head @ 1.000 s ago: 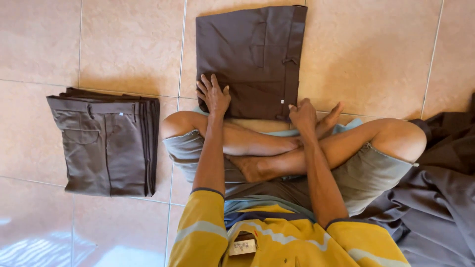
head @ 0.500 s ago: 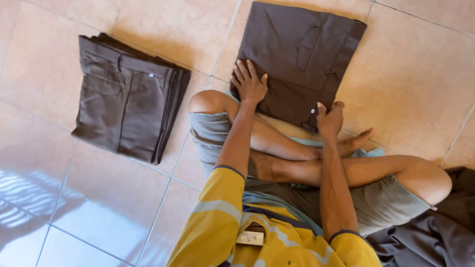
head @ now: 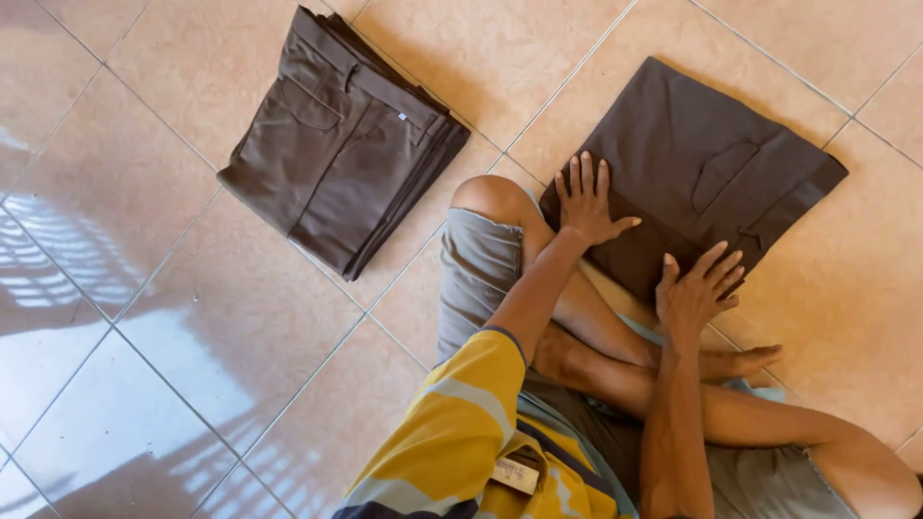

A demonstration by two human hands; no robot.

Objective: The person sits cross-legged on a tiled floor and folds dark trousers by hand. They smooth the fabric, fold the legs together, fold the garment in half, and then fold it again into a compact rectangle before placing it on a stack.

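Bright daylight, sharp pic, no blur. Glare patches w/ slatted reflection on glossy floor tiles at left. Soft short shadows beside folded trousers.

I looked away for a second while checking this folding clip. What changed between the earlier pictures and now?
The view swung, so everything sits tilted in the picture. Both hands stayed flat on the folded brown trousers: the left hand near the knee-side edge, the right hand on the near edge. Nothing was picked up or let go. The stack of folded trousers lies untouched.
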